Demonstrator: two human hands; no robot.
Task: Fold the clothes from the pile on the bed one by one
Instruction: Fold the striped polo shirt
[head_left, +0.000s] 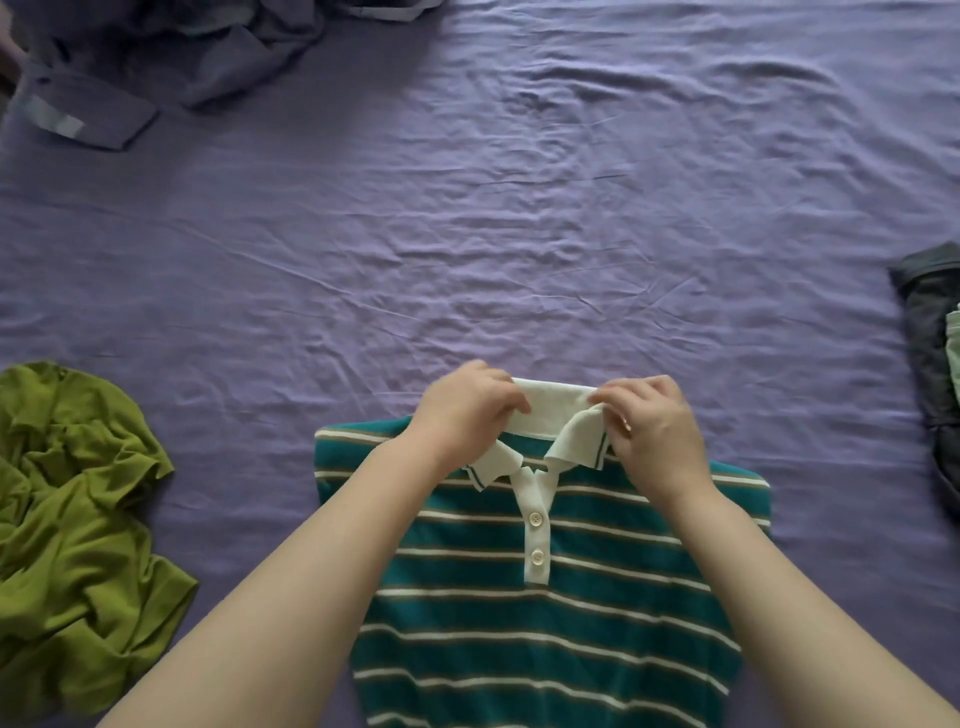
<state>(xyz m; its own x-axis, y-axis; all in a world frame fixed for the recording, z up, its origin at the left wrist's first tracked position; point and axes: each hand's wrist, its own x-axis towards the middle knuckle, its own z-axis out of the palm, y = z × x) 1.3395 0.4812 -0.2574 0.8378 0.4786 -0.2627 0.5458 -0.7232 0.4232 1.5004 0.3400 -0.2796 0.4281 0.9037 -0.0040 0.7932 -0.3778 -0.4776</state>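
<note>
A teal polo shirt with white and brown stripes lies face up on the bed, sleeves tucked under, its buttoned placket in the middle. Its white collar stands at the far end. My left hand pinches the collar's left side, fingers curled over the edge. My right hand pinches the collar's right side, where the right collar tip is bent forward. Both forearms reach over the shirt's body.
A crumpled green garment lies at the left. A heap of grey-purple clothes sits at the far left corner. Dark folded clothes lie at the right edge. The purple sheet is wrinkled across the middle.
</note>
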